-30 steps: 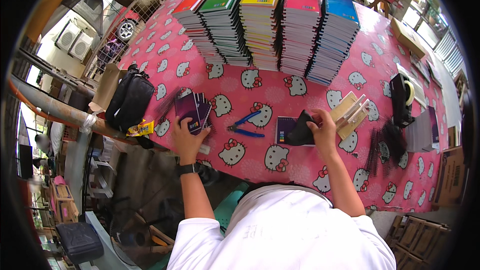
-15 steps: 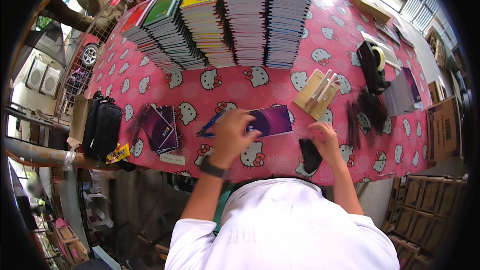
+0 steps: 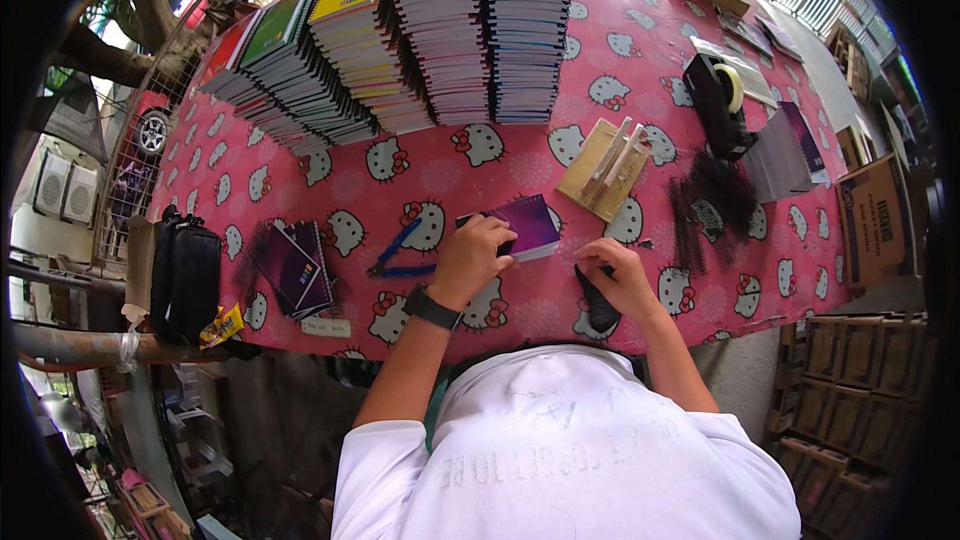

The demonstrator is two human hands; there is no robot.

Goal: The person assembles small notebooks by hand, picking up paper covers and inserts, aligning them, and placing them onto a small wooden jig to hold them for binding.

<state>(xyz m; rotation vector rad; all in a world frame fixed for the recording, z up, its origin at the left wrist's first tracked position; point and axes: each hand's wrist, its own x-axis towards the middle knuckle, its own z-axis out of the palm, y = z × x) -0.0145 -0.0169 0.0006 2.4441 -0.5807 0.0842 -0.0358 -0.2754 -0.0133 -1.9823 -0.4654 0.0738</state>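
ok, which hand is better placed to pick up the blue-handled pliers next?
Left hand, likely: it is at the purple notebook, close to the blue-handled pliers. The right hand is farther off, at the black object.

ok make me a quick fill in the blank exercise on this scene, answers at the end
1. The notebook under the left hand is ____ in colour.
2. The small soft item at the right hand is ____ in colour.
3. The dark wristband is on the ____ wrist.
4. Of the five tall notebook stacks, the rightmost stack has a ____ top cover.

Missing words: purple; black; left; blue
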